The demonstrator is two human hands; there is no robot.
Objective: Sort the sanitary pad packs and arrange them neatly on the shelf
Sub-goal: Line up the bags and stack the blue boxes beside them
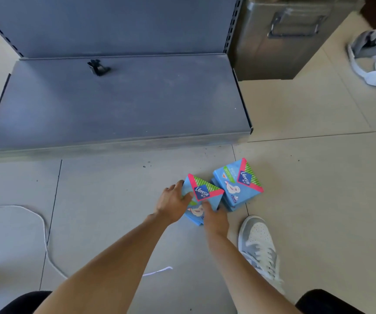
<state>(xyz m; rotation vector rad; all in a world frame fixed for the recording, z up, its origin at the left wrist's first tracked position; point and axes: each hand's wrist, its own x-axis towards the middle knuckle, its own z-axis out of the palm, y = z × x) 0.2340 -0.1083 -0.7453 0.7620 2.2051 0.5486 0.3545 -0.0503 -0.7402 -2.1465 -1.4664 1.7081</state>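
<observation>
Pack (201,196): on floor, beside second stack (237,184), before shelf (119,98). Left hand (173,200) and right hand (214,217) grip its sides. Step: pickup. Next, likely: lift, carry onto shelf.

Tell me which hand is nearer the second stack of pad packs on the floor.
Right. The right hand sits just beside the second stack; the left hand grips the nearer pack on its far side.
</observation>
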